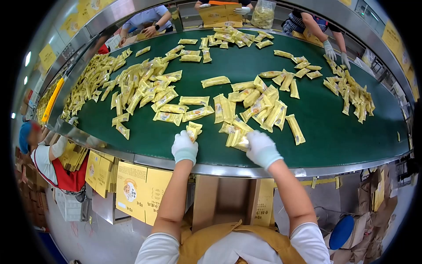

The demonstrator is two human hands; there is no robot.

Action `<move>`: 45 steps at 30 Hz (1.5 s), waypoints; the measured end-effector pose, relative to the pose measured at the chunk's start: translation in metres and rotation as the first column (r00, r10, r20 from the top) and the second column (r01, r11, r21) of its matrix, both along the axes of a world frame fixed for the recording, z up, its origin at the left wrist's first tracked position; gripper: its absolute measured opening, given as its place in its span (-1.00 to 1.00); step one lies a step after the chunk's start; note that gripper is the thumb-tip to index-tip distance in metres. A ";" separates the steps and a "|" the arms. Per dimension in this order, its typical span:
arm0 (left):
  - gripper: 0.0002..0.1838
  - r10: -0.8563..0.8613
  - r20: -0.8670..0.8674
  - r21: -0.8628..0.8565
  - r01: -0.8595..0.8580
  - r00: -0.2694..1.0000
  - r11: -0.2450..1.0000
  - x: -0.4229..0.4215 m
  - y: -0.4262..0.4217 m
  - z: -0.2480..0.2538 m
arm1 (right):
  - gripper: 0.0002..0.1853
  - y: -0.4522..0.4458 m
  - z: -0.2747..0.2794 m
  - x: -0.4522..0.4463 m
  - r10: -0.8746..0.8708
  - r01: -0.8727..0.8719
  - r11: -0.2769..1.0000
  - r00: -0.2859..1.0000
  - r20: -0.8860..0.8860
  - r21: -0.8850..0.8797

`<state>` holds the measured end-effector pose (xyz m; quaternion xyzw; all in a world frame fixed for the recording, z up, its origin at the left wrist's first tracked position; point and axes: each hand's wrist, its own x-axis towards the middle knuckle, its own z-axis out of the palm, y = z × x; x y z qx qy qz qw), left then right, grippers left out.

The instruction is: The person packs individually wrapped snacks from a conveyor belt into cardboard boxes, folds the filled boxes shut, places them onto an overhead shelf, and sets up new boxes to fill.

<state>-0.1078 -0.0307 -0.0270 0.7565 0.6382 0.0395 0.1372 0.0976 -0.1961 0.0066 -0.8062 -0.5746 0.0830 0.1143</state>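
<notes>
My left hand [184, 147], in a white glove, is closed round a yellow wrapped packet [194, 130] near the front edge of the green belt [154, 143]. To its right, my right hand [261, 148], also gloved, grips yellow packets [238, 138] at the near side of a loose pile. More yellow packets [263, 105] lie just beyond both hands. An open cardboard box [235, 193] stands below the belt edge, between my forearms.
Large packet heaps [143, 81] cover the belt's left part; another pile [356, 97] lies right. Co-workers stand across the belt and at far left. Folded yellow cartons [136, 189] stand below the metal edge [220, 170]. A blue stool [342, 232] is at lower right.
</notes>
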 end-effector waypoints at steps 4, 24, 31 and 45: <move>-0.53 0.039 0.017 -0.087 -0.037 0.999 0.996 -0.007 0.004 0.004 | -0.68 0.015 -0.063 0.003 -0.042 0.042 0.999 0.996 0.074 -0.001; 0.20 -0.482 -0.110 0.065 0.491 0.869 0.869 -0.036 -0.018 0.004 | 0.07 -0.046 -0.043 0.019 0.188 -0.197 0.979 0.972 0.139 0.054; 0.33 -0.581 -0.261 -0.044 0.592 0.771 0.805 -0.038 -0.011 0.002 | -0.09 0.021 0.004 0.002 0.275 -0.262 0.945 0.960 0.043 -0.196; 0.24 -0.597 0.157 -0.182 0.617 0.787 0.766 0.037 0.126 0.025 | -0.16 0.041 -0.020 0.008 0.346 -0.344 0.929 0.938 -0.012 -0.135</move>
